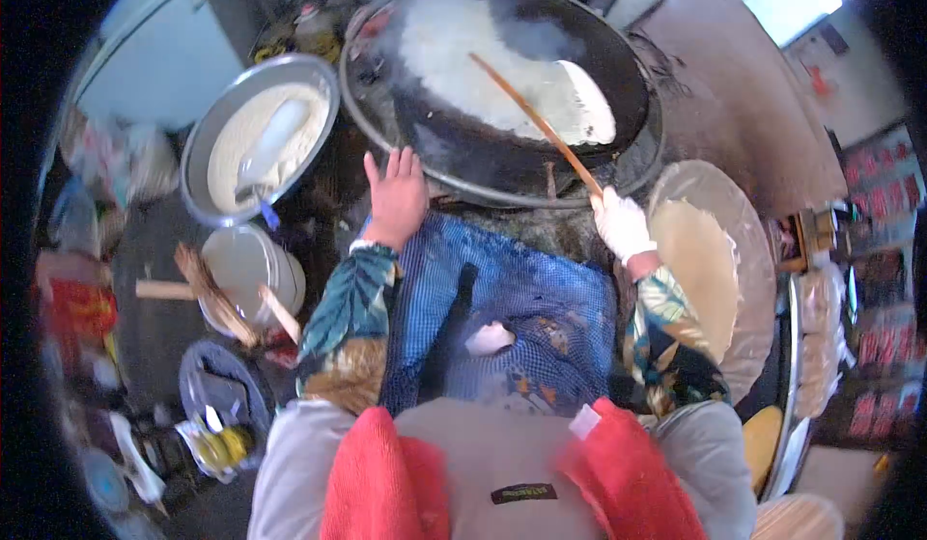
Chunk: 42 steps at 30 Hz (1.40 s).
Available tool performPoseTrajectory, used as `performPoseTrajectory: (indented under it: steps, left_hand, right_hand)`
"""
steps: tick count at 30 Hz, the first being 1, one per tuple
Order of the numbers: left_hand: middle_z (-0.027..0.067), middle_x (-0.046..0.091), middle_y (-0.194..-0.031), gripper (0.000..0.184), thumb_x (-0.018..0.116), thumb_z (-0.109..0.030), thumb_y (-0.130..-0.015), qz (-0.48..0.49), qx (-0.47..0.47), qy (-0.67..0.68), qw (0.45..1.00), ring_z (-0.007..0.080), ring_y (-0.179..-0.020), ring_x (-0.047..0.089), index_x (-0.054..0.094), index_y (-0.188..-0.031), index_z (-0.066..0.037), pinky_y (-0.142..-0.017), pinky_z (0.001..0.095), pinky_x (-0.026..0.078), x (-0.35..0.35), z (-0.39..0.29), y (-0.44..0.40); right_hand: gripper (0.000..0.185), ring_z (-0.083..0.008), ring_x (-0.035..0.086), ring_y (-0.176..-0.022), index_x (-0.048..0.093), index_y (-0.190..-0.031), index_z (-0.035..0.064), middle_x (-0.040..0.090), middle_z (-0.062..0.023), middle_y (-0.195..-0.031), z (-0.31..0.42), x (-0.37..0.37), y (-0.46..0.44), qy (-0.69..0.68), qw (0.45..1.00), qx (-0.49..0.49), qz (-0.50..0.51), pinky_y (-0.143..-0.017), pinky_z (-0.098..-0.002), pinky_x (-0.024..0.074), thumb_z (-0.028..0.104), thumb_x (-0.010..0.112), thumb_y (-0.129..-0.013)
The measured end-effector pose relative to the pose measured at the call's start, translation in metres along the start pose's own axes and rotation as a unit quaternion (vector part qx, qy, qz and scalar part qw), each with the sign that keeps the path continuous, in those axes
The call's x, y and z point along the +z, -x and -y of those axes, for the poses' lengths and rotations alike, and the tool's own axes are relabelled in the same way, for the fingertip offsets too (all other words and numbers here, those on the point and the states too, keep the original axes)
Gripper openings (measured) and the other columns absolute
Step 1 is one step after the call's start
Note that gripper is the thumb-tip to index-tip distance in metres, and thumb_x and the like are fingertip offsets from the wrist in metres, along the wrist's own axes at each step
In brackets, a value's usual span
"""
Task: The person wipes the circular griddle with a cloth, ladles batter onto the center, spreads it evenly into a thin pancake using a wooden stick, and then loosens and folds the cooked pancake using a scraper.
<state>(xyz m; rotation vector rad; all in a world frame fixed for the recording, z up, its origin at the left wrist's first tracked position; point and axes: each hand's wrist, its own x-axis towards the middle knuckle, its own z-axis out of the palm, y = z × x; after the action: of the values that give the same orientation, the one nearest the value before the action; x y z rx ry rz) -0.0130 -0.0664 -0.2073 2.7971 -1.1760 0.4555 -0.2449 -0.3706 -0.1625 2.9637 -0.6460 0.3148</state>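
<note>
My right hand, in a white glove, is closed round the lower end of a long thin wooden stick. The stick reaches up and left across a pale, thin sheet of batter on a round black griddle. Steam drifts over the sheet's upper part, and its right edge looks brighter and curled. Just below the griddle's near left rim is my left hand, bare and empty, its fingers stretched out. Whether it touches the rim I cannot tell.
A metal basin of pale batter, with a scoop in it, stands left. Below are a white bucket and pieces of wood. Thin flat sheets lie on a round tray at right. A blue checked cloth covers my lap.
</note>
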Motion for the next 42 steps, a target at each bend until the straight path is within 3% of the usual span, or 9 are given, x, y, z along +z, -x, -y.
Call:
performPoseTrajectory:
  steps: [4, 9, 14, 18, 20, 23, 30, 35, 42]
  left_hand:
    - [0.0157, 0.051, -0.132, 0.042, 0.048, -0.014, -0.083, -0.079, -0.010, -0.009, 0.997, 0.0301, -0.127, 0.044, 0.053, -0.121, 0.003, -0.105, 0.0672, 0.017, 0.006, 0.012, -0.003]
    - [0.0100, 0.052, -0.132, 0.043, 0.053, -0.013, -0.080, -0.039, 0.011, 0.041, 0.998, 0.0264, -0.130, 0.042, 0.055, -0.122, -0.005, -0.107, 0.0648, 0.018, -0.020, -0.026, 0.005]
    - [0.0146, 0.050, -0.135, 0.048, 0.051, -0.016, -0.084, -0.049, 0.039, 0.024, 0.998, 0.0286, -0.131, 0.041, 0.051, -0.128, 0.001, -0.109, 0.0641, 0.014, -0.008, -0.062, 0.025]
    - [0.0168, 0.048, -0.136, 0.044, 0.046, -0.015, -0.087, -0.056, 0.051, 0.031, 0.997, 0.0291, -0.132, 0.040, 0.052, -0.126, 0.005, -0.109, 0.0645, 0.013, -0.009, -0.039, 0.022]
    - [0.0173, 0.048, -0.136, 0.045, 0.046, -0.015, -0.087, -0.061, 0.055, 0.028, 0.996, 0.0296, -0.132, 0.040, 0.052, -0.126, 0.005, -0.109, 0.0649, 0.013, -0.003, -0.035, 0.023]
    - [0.0163, 0.047, -0.137, 0.046, 0.047, -0.015, -0.086, -0.028, 0.031, 0.002, 0.999, 0.0291, -0.132, 0.040, 0.051, -0.128, 0.004, -0.110, 0.0644, 0.011, -0.006, -0.027, 0.014]
    - [0.0131, 0.046, -0.140, 0.046, 0.047, -0.014, -0.084, 0.013, -0.017, -0.021, 1.000, 0.0253, -0.134, 0.038, 0.052, -0.127, 0.001, -0.111, 0.0628, 0.010, -0.005, -0.010, 0.000]
    - [0.0085, 0.047, -0.139, 0.046, 0.049, -0.012, -0.083, 0.027, -0.035, -0.028, 0.999, 0.0242, -0.133, 0.038, 0.052, -0.129, -0.003, -0.108, 0.0648, 0.015, -0.007, 0.005, -0.009]
    - [0.0115, 0.048, -0.135, 0.038, 0.047, -0.012, -0.086, 0.014, -0.062, -0.003, 0.998, 0.0274, -0.131, 0.038, 0.056, -0.121, -0.001, -0.107, 0.0657, 0.016, -0.013, 0.026, -0.019]
  right_hand:
    - [0.034, -0.0447, 0.062, -0.070, 0.055, -0.089, 0.0065, 0.064, -0.0239, -0.075, -0.060, 0.031, -0.011, 0.007, 0.989, 0.147, 0.013, -0.064, -0.0559, 0.0477, 0.038, 0.045, -0.095]
    - [0.032, -0.0458, 0.061, -0.075, 0.051, -0.091, 0.0084, 0.064, -0.0243, -0.078, -0.025, 0.004, -0.015, 0.043, 0.994, 0.093, 0.038, -0.069, -0.0555, 0.0465, 0.039, 0.042, -0.096]
    - [0.030, -0.0448, 0.061, -0.076, 0.054, -0.091, 0.0068, 0.063, -0.0247, -0.078, -0.047, 0.016, -0.032, 0.022, 0.992, 0.123, 0.004, -0.069, -0.0546, 0.0468, 0.035, 0.045, -0.095]
    - [0.029, -0.0435, 0.061, -0.069, 0.052, -0.090, 0.0051, 0.062, -0.0244, -0.074, -0.015, 0.007, -0.012, 0.032, 0.999, 0.007, -0.013, -0.062, -0.0538, 0.0476, 0.034, 0.047, -0.095]
    - [0.030, -0.0435, 0.061, -0.071, 0.052, -0.092, 0.0052, 0.063, -0.0237, -0.074, -0.025, 0.013, -0.008, 0.011, 0.990, 0.115, 0.078, -0.063, -0.0534, 0.0478, 0.035, 0.047, -0.095]
    - [0.028, -0.0442, 0.060, -0.068, 0.051, -0.091, 0.0079, 0.061, -0.0241, -0.070, -0.073, 0.041, -0.026, 0.023, 0.996, 0.072, -0.047, -0.059, -0.0542, 0.0464, 0.035, 0.047, -0.095]
    - [0.034, -0.0469, 0.059, -0.081, 0.055, -0.091, 0.0045, 0.064, -0.0254, -0.082, -0.043, 0.021, -0.029, -0.021, 0.985, 0.168, 0.032, -0.072, -0.0563, 0.0447, 0.036, 0.045, -0.095]
    - [0.032, -0.0453, 0.060, -0.072, 0.053, -0.093, 0.0059, 0.063, -0.0251, -0.077, -0.011, -0.003, -0.030, 0.006, 0.998, 0.059, -0.013, -0.069, -0.0543, 0.0481, 0.037, 0.044, -0.095]
    - [0.032, -0.0444, 0.061, -0.078, 0.055, -0.089, 0.0056, 0.064, -0.0248, -0.078, -0.038, 0.015, -0.029, -0.003, 0.993, 0.117, 0.012, -0.070, -0.0533, 0.0480, 0.035, 0.045, -0.095]
